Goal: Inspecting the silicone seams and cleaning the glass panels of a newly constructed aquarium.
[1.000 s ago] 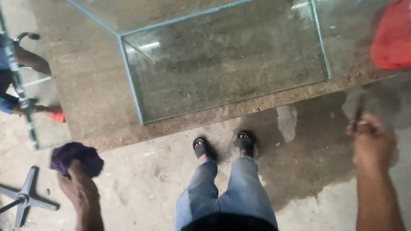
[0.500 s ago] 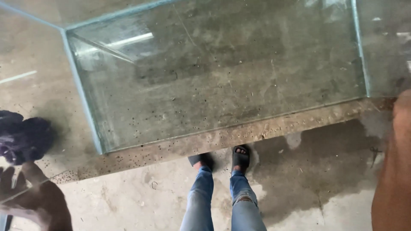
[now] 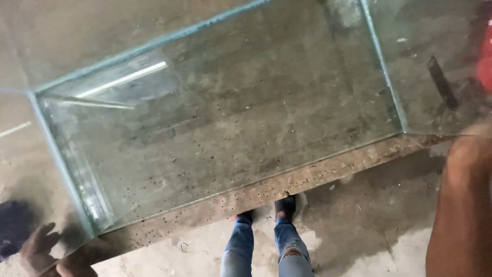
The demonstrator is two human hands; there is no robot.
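Two hands: both sit low at the picture's edges, one on each side of the glass tank (image 3: 230, 128).
Glass tank: large, rectangular, open-topped, with greenish edges; it fills the upper and middle frame and rests on a speckled concrete slab (image 3: 287, 187).
Left hand (image 3: 43, 251): at 8 o'clock, seen through the tank's left end pane, fingers spread apart and pressed against or just beside the glass corner; grip open, flat, clamped on nothing.
Purple cloth (image 3: 13, 228): dark bundle just left of the left hand, blurred by the pane; whether it touches the hand cannot be told.
Right arm (image 3: 461, 205): at 4 o'clock, forearm rising toward the tank's right end; the right hand itself is blurred at the frame edge, so its grip cannot be told.
Red object (image 3: 484, 61): at 2 o'clock, behind the right pane.
Legs: jeans (image 3: 287, 251) and dark sandals (image 3: 284, 208) at 6 o'clock, toes at the slab's edge on the floor (image 3: 369, 225).
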